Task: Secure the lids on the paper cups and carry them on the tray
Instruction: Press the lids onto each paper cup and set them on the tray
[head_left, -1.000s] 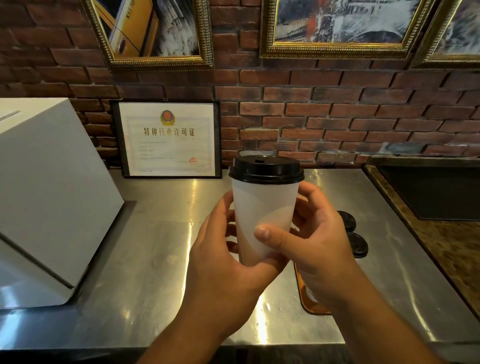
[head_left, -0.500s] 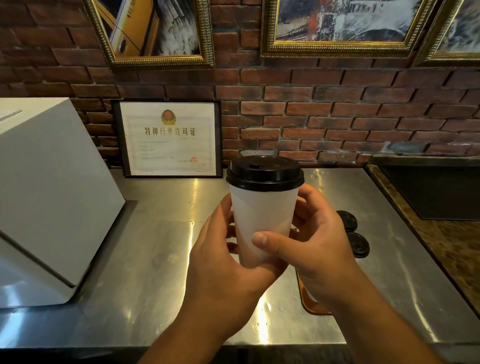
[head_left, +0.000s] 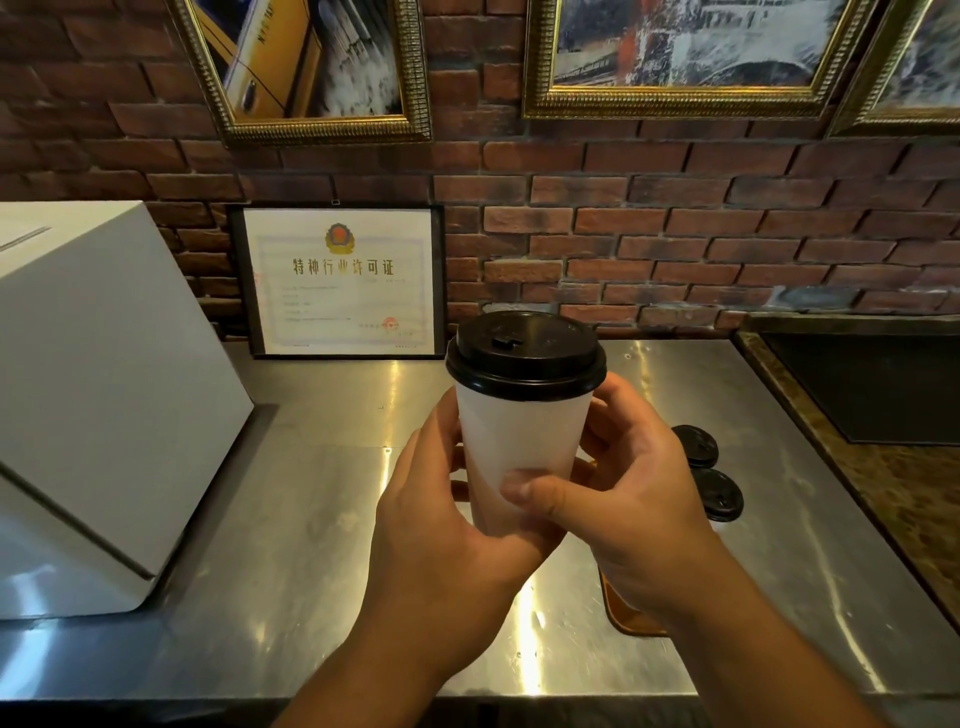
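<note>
Holds a white paper cup (head_left: 522, 457) upright in the air above the shiny steel counter (head_left: 311, 519), with a black plastic lid (head_left: 524, 353) seated on its rim. Grips it from both sides: left hand (head_left: 441, 525) curled round the lower wall from the left, right hand (head_left: 634, 499) wrapped round from the right, thumb (head_left: 535, 493) pressed across the front, fingers behind. Hides with the right wrist most of a brown tray (head_left: 623, 618), near two further black-lidded cups (head_left: 696, 444).

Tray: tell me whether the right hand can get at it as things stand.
Probably not yet. The right hand has its grip on the paper cup, with the left hand. The tray lies just under its wrist, so once freed, likely yes.
</note>
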